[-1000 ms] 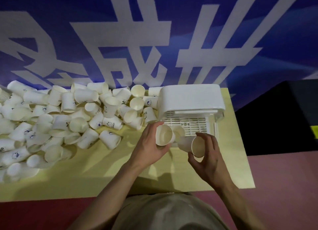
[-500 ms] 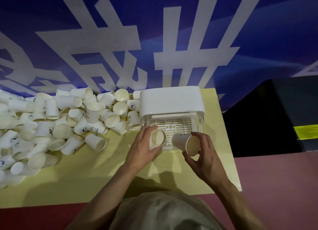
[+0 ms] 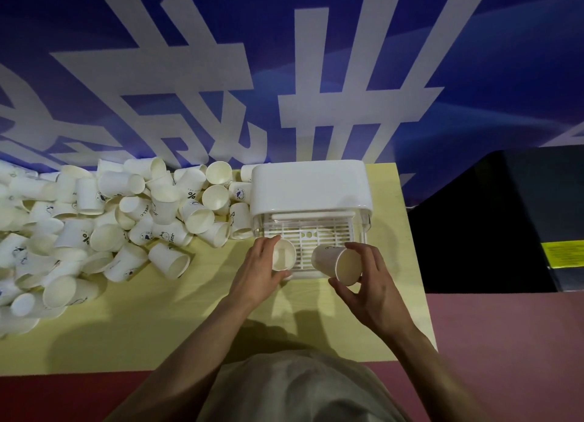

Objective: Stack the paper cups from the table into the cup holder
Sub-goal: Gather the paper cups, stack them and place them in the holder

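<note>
A white cup holder (image 3: 309, 184) with a slatted tray stands at the back right of the yellow table (image 3: 151, 320). My left hand (image 3: 257, 271) grips a white paper cup (image 3: 283, 254) at the tray's front left corner, its mouth facing me. My right hand (image 3: 368, 284) holds a second paper cup (image 3: 335, 260) tilted on its side over the tray's front right, mouth toward me. A big heap of loose paper cups (image 3: 104, 225) covers the table's left half.
A blue banner (image 3: 284, 74) with large white characters hangs behind the table. A black box (image 3: 505, 225) sits right of the table on a reddish floor (image 3: 505, 342). Bare tabletop lies in front of the holder and the heap.
Both hands with their cups have moved forward to the tray's front edge; the view has shifted so the holder sits more central.
</note>
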Demonstrator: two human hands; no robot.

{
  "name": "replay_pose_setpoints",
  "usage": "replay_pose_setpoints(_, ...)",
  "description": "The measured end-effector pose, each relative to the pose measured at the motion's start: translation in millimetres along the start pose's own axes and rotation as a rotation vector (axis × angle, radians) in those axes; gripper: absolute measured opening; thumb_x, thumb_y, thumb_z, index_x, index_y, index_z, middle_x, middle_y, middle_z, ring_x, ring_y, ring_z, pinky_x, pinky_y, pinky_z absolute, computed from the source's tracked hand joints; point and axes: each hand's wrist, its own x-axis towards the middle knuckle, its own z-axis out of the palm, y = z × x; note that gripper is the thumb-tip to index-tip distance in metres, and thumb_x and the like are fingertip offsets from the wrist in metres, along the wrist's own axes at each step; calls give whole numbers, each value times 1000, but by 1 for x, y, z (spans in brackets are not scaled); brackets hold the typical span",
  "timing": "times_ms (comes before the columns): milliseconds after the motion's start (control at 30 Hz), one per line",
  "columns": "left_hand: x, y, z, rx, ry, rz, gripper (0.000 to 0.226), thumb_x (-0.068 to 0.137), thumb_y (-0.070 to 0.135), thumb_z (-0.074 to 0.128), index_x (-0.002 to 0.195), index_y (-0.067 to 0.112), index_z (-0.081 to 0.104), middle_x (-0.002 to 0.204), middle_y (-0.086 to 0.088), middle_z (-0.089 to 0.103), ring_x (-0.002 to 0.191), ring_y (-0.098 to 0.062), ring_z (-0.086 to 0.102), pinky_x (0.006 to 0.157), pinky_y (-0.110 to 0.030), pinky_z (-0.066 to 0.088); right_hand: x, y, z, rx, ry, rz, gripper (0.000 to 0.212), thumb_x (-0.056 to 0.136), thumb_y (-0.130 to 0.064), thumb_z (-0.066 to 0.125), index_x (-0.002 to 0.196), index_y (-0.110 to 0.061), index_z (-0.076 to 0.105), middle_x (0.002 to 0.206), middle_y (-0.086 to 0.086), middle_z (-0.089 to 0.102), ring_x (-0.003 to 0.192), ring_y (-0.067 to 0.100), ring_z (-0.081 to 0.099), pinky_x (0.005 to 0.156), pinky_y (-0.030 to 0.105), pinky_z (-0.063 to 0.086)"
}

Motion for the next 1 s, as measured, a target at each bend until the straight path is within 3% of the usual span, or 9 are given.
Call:
replay_pose_setpoints(233,1,-4,3,-30,-1,19,88,86,45,77,157,27,28,152,4,36,139,-21,39,109,-37,41,10,-9,8,65,-28,20,66,90,-42,79,143,-27,43,139,-14,44,120,11,57,90,39,60)
replay_pose_setpoints(400,-15,-11,-4,-68,42,21,95,86,46,76,160,26,21,155,6,32,142,-16,33,114,-39,40,26,-29,22,82,-101,-100,69,92,-53,72,149,-25,43,144,-12,45,128,8,53,97,36,57)
replay_pose_setpoints(500,-30,-20,-11,-89,80,43,87,87,50,74,157,28,28,149,8,36,139,-13,37,112,-39,43,35,-36,36,-28,-129,-171,68,93,-51,72,148,-23,44,146,-7,46,125,13,54,95,35,57)
replay_pose_setpoints(667,-57,-38,-26,-152,131,51,77,87,48,74,153,25,39,145,10,37,132,-10,44,109,-41,49,41,-34,57,-267,-183,-295,65,96,-51,69,148,-20,48,146,0,48,118,24,61,72,39,62)
replay_pose_setpoints(1000,-94,-67,-38,-224,218,-51,62,90,40,75,144,34,47,140,21,36,128,-7,47,104,-39,52,64,-25,101,-478,-312,-215,75,87,-46,79,149,-18,49,149,7,54,120,30,66,75,40,59)
